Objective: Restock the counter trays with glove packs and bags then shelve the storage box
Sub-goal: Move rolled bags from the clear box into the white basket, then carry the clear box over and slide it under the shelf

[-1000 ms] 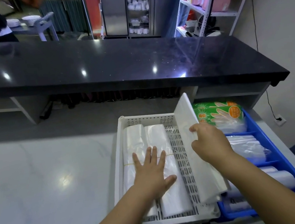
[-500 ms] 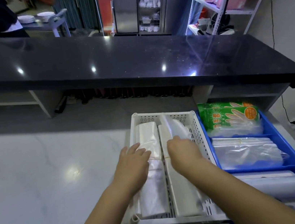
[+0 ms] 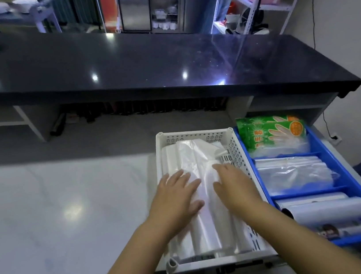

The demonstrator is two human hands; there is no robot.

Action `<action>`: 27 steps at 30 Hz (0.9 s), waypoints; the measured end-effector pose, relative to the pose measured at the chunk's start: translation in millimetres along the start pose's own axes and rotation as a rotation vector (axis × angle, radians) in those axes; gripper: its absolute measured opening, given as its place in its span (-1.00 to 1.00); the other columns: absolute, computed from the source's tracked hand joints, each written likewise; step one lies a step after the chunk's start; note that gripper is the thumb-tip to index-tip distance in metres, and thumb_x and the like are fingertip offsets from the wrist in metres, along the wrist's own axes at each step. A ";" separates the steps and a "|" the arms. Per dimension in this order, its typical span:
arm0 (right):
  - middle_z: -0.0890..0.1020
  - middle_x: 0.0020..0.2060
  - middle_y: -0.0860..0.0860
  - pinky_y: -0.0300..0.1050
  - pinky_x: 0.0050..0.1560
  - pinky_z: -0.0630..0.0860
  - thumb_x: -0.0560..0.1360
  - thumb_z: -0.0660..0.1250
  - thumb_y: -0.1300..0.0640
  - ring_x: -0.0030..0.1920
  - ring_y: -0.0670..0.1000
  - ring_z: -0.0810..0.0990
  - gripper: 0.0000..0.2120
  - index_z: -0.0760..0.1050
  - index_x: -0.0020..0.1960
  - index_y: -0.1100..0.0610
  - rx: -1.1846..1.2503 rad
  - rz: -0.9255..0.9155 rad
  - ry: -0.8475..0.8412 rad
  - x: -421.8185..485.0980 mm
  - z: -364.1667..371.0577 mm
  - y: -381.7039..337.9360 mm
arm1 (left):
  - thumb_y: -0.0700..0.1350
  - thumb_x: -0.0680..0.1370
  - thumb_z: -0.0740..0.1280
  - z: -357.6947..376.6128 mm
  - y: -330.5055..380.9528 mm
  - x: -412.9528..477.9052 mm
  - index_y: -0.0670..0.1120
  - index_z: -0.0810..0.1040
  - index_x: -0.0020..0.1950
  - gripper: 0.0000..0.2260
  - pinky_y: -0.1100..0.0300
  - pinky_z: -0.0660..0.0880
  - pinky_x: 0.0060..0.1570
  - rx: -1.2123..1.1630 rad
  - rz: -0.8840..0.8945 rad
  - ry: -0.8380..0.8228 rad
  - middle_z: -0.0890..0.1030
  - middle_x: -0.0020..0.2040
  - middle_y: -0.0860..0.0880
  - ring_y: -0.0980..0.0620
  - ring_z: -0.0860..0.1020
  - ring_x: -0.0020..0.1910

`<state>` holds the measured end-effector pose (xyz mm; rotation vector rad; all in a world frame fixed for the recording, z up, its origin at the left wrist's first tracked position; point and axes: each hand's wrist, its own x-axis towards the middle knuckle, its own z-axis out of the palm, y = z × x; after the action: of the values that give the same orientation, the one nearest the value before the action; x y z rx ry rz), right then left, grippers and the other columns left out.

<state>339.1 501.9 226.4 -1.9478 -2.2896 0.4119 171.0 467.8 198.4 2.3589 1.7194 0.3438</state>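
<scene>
Got both hands flat on the bags (image 3: 202,194) in the white tray (image 3: 234,150) right now. My left hand (image 3: 176,197) is spread open, palm down on the left side of the stack, and my right hand (image 3: 233,182) is pressing the right side, fingers loose, not gripping anything. Blue tray (image 3: 353,182) sits touching the white one on the right: glove pack (image 3: 272,134) in the far slot, clear bags (image 3: 293,173) in the middle, rolls (image 3: 324,210) nearest. Both on the white bench (image 3: 65,213).
</scene>
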 end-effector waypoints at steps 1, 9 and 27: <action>0.44 0.31 0.05 0.05 0.20 0.44 0.54 0.19 0.10 0.27 0.09 0.41 -0.54 0.25 0.42 0.05 0.005 0.038 -0.025 -2.1 2.0 4.9 | 0.26 0.50 0.13 3.4 4.3 1.8 0.10 0.18 0.47 -0.43 -0.04 -0.10 0.45 0.013 0.031 -0.063 0.17 0.53 -0.02 -0.01 0.02 0.52; 0.44 0.30 -0.01 0.00 0.17 0.41 0.52 0.23 0.08 0.28 0.06 0.37 -0.53 0.26 0.41 0.00 0.012 0.025 -0.043 -10.5 16.7 10.5 | 0.39 0.39 0.16 16.6 1.7 2.9 0.08 0.03 0.51 -0.21 -0.12 -0.20 0.43 0.165 0.033 -0.207 -0.01 0.56 -0.03 -0.04 -0.06 0.53; 0.62 0.11 -0.04 -0.05 -0.01 0.46 0.55 0.17 0.06 0.11 0.02 0.53 -0.69 0.47 0.26 0.00 0.066 -0.448 0.098 -108.5 -7.0 -4.6 | 0.07 0.52 0.27 -29.0 72.5 -122.9 0.00 0.56 0.19 -0.70 0.07 0.46 0.06 0.031 -0.404 0.266 0.66 0.08 0.01 -0.05 0.58 0.05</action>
<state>355.3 395.8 244.5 -1.3335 -2.5101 0.3276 191.6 329.5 239.2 1.9859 2.2776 0.5822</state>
